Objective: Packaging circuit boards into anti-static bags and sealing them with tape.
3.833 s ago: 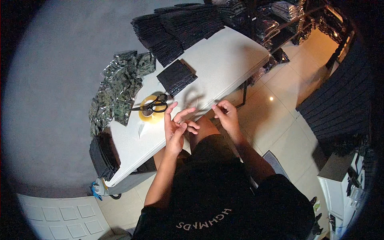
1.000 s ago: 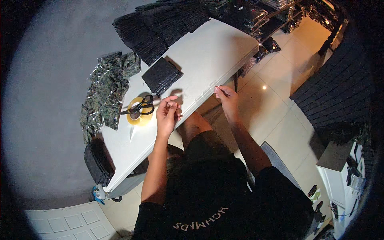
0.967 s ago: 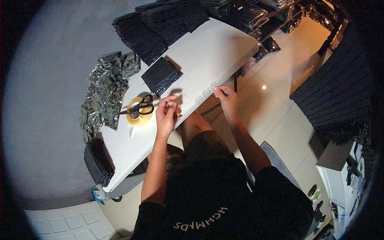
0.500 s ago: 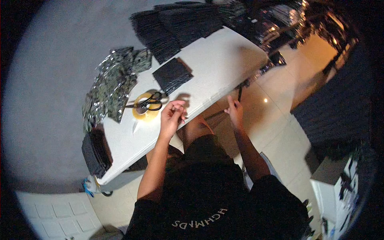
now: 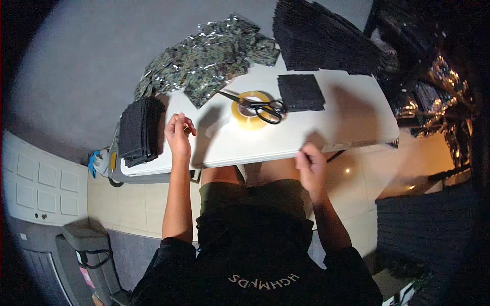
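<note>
Over the white table (image 5: 229,145), my left hand (image 5: 179,133) is raised, with loosely bent fingers apart and nothing in them. It is nearest to a stack of folded black cloth (image 5: 138,133) on its left. My right hand (image 5: 310,162) is at the table's near edge, slightly blurred, its fingers curled in and no object visible in them. Black-handled scissors (image 5: 260,108) lie across a roll of clear yellowish tape (image 5: 239,118) between and beyond the hands. Right of the scissors lies a flat black folded piece (image 5: 302,93).
Camouflage-patterned pieces in shiny clear wrapping (image 5: 204,58) are heaped along the far left edge. A fanned pile of black pieces (image 5: 316,41) covers the far right. Shiny dark packages (image 5: 439,107) stand beyond the table's right end. A white door (image 5: 46,181) is at the left.
The view has turned, so the table now lies more level. My left hand has moved left, away from the scissors and tape, toward the black stack. My right hand's fingers have curled in.
</note>
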Demonstrator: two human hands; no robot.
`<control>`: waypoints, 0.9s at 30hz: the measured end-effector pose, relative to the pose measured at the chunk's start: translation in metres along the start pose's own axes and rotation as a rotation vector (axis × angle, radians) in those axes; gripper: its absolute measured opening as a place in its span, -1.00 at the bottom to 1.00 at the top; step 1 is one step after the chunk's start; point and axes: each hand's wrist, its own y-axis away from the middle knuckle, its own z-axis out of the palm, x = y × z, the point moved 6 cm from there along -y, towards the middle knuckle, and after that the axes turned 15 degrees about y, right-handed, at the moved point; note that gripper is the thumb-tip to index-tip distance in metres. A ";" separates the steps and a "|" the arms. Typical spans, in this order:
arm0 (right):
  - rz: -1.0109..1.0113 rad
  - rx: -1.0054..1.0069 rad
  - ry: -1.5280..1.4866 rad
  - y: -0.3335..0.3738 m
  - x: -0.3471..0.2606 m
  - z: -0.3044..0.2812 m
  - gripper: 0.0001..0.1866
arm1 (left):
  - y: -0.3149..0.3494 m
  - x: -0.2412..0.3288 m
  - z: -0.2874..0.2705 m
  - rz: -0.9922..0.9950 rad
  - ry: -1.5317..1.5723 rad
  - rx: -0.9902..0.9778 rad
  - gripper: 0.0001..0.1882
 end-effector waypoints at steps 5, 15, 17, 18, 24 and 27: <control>-0.401 -0.432 0.225 -0.047 -0.084 0.102 -0.75 | 0.003 -0.034 -0.068 -0.136 0.025 0.150 -0.64; -0.774 -0.538 0.657 -0.110 -0.078 0.229 -0.80 | 0.012 -0.031 -0.037 -0.136 -0.153 -0.085 -0.90; -0.677 -0.550 0.555 -0.118 -0.071 0.234 -0.85 | 0.016 -0.022 -0.025 -0.085 -0.183 -0.113 -0.84; -0.677 -0.552 0.561 -0.120 -0.069 0.235 -0.85 | 0.017 -0.017 -0.019 -0.036 -0.217 -0.147 -0.73; -0.602 -0.561 0.399 -0.125 -0.072 0.233 -0.89 | 0.019 -0.034 -0.030 -0.077 -0.464 -0.176 -0.81; -0.645 -0.523 0.442 -0.122 -0.076 0.221 -0.82 | 0.018 -0.035 -0.026 -0.031 -0.367 -0.096 -0.88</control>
